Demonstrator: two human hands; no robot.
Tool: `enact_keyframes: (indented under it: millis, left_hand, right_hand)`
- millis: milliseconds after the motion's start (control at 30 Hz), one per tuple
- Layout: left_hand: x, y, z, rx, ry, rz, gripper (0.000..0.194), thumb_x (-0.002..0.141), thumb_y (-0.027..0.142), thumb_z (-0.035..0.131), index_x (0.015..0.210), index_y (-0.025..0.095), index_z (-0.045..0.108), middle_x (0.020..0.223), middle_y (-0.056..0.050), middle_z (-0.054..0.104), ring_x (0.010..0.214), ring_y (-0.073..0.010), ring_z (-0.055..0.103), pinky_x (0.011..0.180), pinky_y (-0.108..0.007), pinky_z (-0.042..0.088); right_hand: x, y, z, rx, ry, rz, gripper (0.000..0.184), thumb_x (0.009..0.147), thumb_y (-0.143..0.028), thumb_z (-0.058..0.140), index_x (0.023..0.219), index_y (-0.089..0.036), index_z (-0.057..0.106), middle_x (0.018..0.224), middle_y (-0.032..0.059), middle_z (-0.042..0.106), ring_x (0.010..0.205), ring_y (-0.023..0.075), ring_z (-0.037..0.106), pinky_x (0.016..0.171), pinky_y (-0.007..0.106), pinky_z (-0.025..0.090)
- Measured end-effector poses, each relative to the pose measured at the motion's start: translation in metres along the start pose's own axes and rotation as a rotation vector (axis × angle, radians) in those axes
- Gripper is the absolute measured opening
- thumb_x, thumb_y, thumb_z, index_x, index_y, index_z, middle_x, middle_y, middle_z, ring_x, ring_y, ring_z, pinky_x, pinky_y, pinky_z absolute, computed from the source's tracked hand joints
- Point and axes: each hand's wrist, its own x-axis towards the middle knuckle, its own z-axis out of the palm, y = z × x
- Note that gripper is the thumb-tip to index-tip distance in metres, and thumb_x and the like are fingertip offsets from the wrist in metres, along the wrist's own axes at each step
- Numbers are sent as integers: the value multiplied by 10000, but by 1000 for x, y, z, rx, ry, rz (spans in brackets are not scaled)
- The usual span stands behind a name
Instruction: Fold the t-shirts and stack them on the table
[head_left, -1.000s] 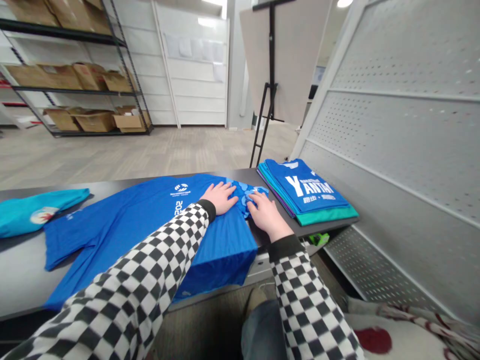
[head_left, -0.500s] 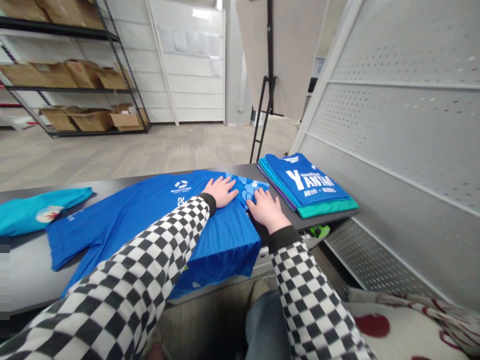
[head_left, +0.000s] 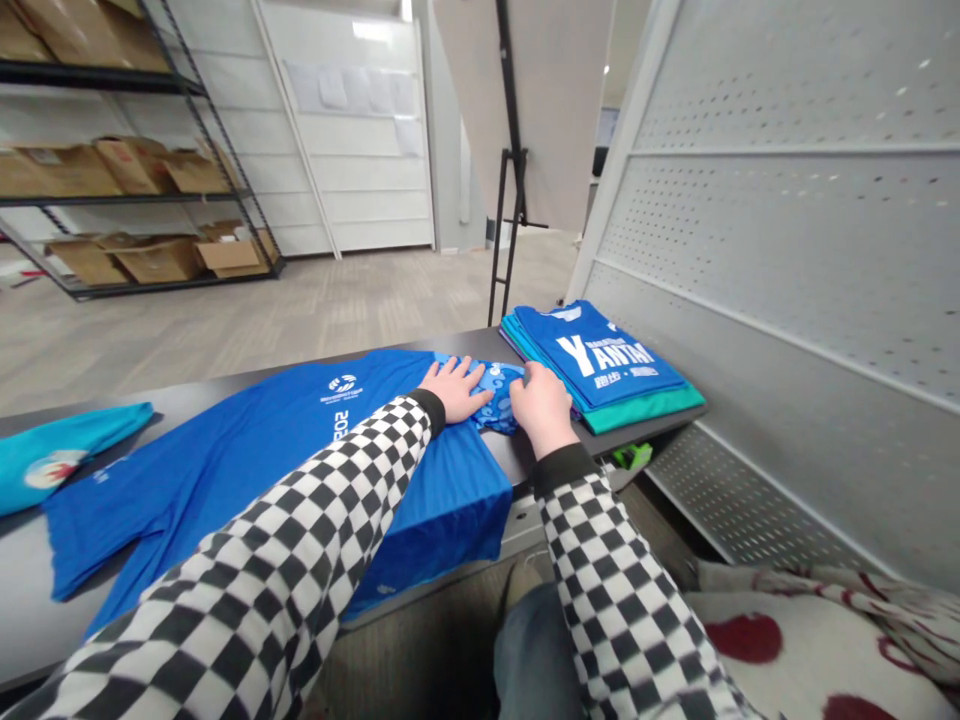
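Smooth blue knit T-shirt [head_left: 247, 450] spread flat on a dark table [head_left: 510, 462], its mottled blue fold [head_left: 499, 395] lying at the far edge. Left grip [head_left: 454, 388] open, palm down on the shirt, fingers apart; right grip [head_left: 541, 405] curled, clamped on the fold. Folded shirt stack [head_left: 592, 365] just beside.

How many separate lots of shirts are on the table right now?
3: a teal shirt at the far left, a blue T-shirt spread in the middle, and a folded stack of shirts at the right. More may lie out of frame.
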Motion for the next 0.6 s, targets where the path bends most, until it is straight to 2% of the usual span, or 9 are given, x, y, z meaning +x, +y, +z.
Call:
enact_keyframes:
  millis: [100, 200, 300, 367, 467, 533, 600]
  left_hand:
    - [-1, 4, 9, 13, 11, -19, 927, 1094, 818, 347, 1835, 262, 349, 1910, -154, 249, 1766, -459, 211, 1394, -718, 160]
    - [-4, 4, 6, -18, 13, -14, 941, 1085, 823, 379, 1842, 267, 323, 1910, -147, 252, 1766, -465, 206, 1393, -732, 142]
    - [-14, -2, -11, -73, 114, -33, 818, 1152, 682, 330, 1841, 240, 313, 1902, -123, 286, 1779, -409, 196, 1412, -716, 99]
    - [-32, -12, -29, -88, 211, -64, 732, 1181, 568, 293, 1819, 214, 357, 1890, -110, 327, 1782, -357, 212, 1429, -677, 84]
    - [-88, -44, -59, -93, 288, -139, 696, 1165, 538, 333, 1769, 209, 438, 1842, -99, 437, 1743, -336, 332, 1431, -653, 127]
    - [-147, -72, -75, -108, 328, -212, 725, 1119, 577, 412, 1743, 212, 468, 1781, -92, 535, 1673, -331, 463, 1421, -630, 202]
    - [-221, -100, -81, -135, 385, -330, 768, 1053, 632, 500, 1710, 234, 503, 1738, -47, 591, 1594, -324, 564, 1384, -586, 336]
  right_hand:
    - [6, 6, -1, -41, -31, 6, 450, 1070, -292, 515, 1440, -175, 744, 1398, 209, 772, 1328, 397, 694, 1149, 537, 529]
    - [10, 8, 0, -60, -52, -19, 490, 1069, -292, 509, 1490, -173, 730, 1472, 212, 744, 1364, 415, 658, 1158, 563, 521]
    - [14, 8, 2, -52, -70, -60, 569, 1076, -300, 499, 1611, -188, 660, 1617, 180, 672, 1408, 443, 618, 1175, 616, 505]
    - [17, 10, 3, -41, -82, -99, 591, 1090, -311, 492, 1658, -215, 627, 1679, 147, 632, 1423, 446, 602, 1187, 635, 491]
    - [20, 14, 4, -51, -105, -123, 543, 1090, -320, 520, 1599, -245, 695, 1624, 137, 682, 1416, 431, 599, 1193, 617, 482]
    - [23, 15, 6, -62, -115, -109, 478, 1077, -342, 564, 1498, -254, 773, 1521, 142, 749, 1396, 418, 612, 1186, 587, 489]
    - [25, 15, 8, -53, -96, -90, 449, 1085, -391, 577, 1450, -253, 799, 1461, 144, 779, 1374, 401, 635, 1175, 556, 501]
